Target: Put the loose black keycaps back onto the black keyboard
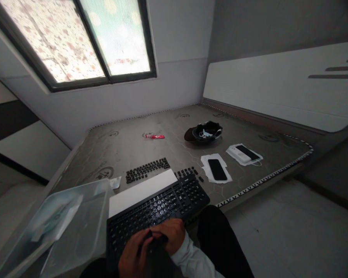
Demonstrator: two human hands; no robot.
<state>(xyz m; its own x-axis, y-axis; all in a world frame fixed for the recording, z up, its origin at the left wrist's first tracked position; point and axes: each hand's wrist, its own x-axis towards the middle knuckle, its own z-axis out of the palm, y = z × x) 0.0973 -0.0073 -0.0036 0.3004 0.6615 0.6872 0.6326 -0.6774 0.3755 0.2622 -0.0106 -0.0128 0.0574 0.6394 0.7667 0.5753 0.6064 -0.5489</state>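
Observation:
A black keyboard with its keycaps off lies slanted near my lap, its bare switch sockets showing. My left hand and my right hand meet over its near edge, fingers bent and pinched together. Something dark is between them, too shadowed to make out. Behind the keyboard lies a flat white board. Past that, loose black keycaps are set out in rows, with a smaller group of keycaps to the right.
At the left stands a clear plastic bin with papers inside. On the mattress lie a red packet, a black cap, a phone on white paper, and a white device beside a dark one. My knee is at right.

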